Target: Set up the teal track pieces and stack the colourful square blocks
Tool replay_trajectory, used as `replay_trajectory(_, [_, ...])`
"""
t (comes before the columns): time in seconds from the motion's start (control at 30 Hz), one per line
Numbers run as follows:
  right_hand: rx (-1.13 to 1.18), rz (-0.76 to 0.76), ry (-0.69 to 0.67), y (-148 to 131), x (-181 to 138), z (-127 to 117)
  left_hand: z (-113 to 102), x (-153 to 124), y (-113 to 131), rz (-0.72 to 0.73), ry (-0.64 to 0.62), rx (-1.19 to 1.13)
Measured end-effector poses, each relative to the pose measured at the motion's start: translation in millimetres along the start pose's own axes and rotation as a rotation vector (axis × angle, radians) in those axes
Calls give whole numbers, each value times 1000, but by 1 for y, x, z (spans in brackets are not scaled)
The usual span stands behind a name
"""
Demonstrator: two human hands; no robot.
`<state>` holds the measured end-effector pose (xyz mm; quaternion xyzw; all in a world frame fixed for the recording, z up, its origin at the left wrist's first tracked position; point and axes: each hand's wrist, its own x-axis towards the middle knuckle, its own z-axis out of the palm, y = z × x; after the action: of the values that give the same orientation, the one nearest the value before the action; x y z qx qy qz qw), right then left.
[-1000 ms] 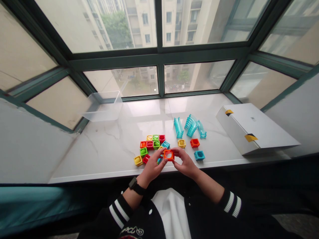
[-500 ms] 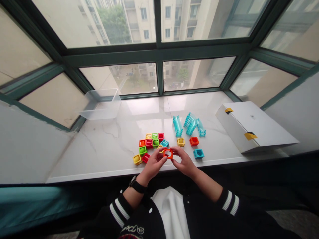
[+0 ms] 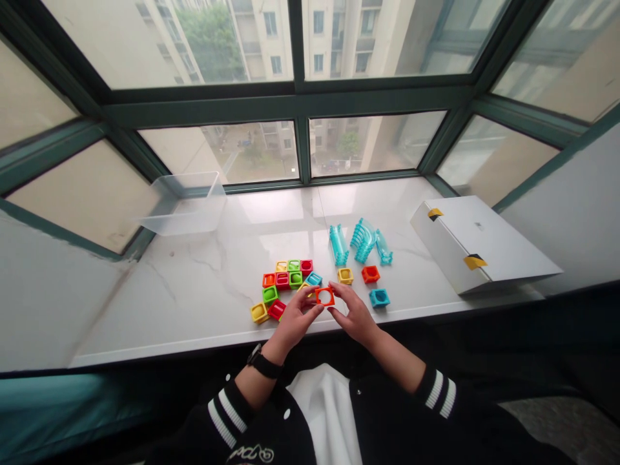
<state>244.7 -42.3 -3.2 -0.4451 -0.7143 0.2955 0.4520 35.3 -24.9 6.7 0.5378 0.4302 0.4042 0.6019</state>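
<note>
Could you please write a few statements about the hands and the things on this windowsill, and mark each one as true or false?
1. The left hand and the right hand hold one orange block together. True.
2. The clear bin stands to the right of the white box. False: the clear bin stands far to its left.
3. The turquoise track pieces lie farther from the person than the blue block. True.
4. The black watch is on the right wrist. False: the black watch is on the left wrist.
</note>
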Motion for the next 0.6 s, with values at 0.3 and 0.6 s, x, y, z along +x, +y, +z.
replay_trajectory(0.3, [-209, 28, 259, 4, 2, -17, 44, 34, 16, 80, -25, 68])
replay_trajectory(0.6, [-226, 98, 301, 26, -4, -79, 88, 64, 25, 94, -81, 60])
